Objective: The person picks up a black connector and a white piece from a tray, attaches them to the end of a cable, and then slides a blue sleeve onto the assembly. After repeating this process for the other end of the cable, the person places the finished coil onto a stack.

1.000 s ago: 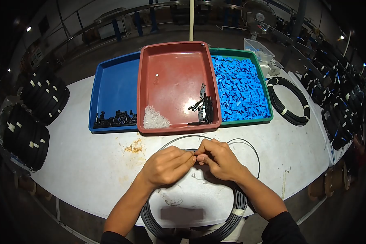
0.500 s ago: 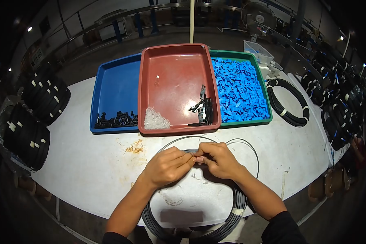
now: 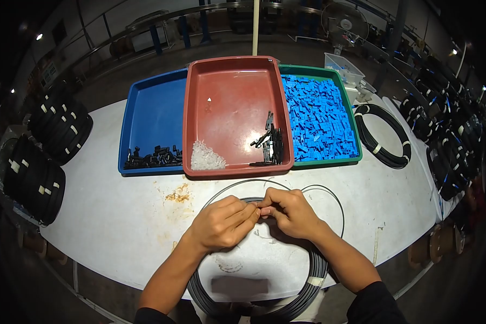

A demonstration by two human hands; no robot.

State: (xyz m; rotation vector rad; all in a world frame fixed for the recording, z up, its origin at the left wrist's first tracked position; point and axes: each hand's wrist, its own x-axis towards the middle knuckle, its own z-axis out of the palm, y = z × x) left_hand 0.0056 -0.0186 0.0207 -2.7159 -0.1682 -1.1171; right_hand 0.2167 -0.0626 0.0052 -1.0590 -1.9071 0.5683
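I see barely any change since 0.5 s back: both hands sit at the same spot. At the near edge the cable (image 3: 308,283) lies coiled on the worktop (image 3: 113,227), loose turns arcing just far of the hands. The left hand (image 3: 221,222) and right hand (image 3: 292,211) meet fingertip to fingertip, both pinched on a cable strand. Beyond, left to right: blue tray (image 3: 151,113) with black parts (image 3: 154,157), red tray (image 3: 232,70) with clear bits (image 3: 205,157) and black clips (image 3: 272,141), green tray (image 3: 356,146) full of blue pieces (image 3: 318,119).

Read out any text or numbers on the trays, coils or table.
None readable.
White tape strips on black coils: no legible print.
Grey patch on table: blurred.
Red tray, blue tray, green tray: no labels.
Grey cable in left hand, right hand: no marking shows.
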